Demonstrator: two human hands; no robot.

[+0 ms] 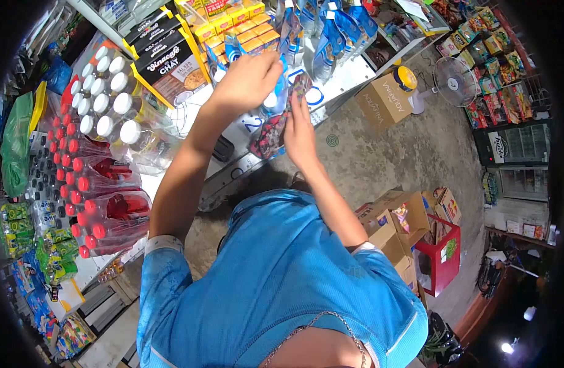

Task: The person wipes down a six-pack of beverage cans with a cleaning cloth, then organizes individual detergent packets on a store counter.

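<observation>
My left hand (248, 81) is curled closed above the counter, close to blue-and-silver pouches (233, 48); whatever its fingers hold is hidden beneath it. My right hand (301, 130) grips a dark, pink-flowered cloth (271, 136), its fingers lying along the fabric. Part of the cloth sticks up past the fingertips. Under and between both hands is a white counter (252, 126) with blue lettering. A dark flat object (222, 149) rests on the counter below my left wrist.
Orange-yellow boxes (248, 34) and black Vinacafe packs (168, 61) stand behind. Several blue spouted pouches (340, 37) are at the far right of the counter. White-capped bottles (119, 104) and red-capped bottles (104, 205) crowd the left. Cartons (386, 101) and a fan (455, 81) stand right.
</observation>
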